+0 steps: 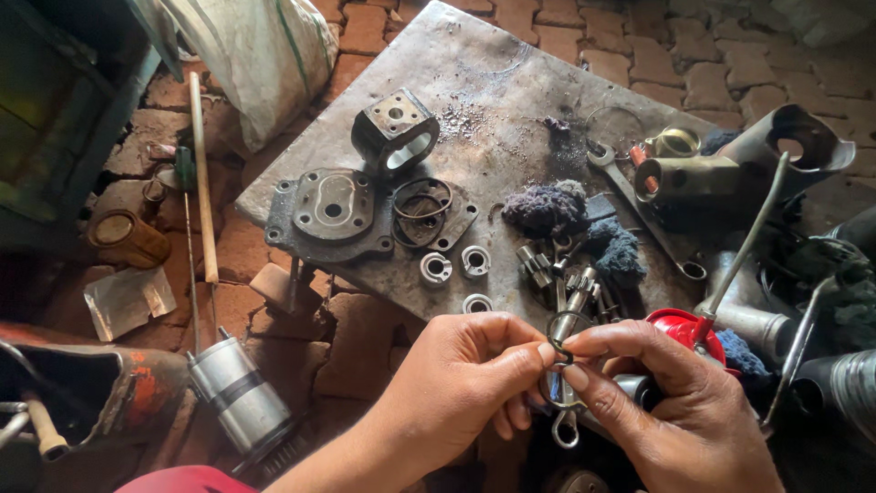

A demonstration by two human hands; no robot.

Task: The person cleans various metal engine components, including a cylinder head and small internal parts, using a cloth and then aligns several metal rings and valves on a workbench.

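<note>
Pinching: we clamp both hands' fingers (546, 351) on a small metal ring (568, 327).
Handling: light, stiff, likely oily; we grip its rim.
Behind: steel counter (511, 82).

A white woven sack (260, 55) with green stripes lies top left.

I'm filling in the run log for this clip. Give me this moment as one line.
left hand: pinches thin metal ring | right hand: pinches same ring | nearby: steel plate, spanner, red oil can
</note>
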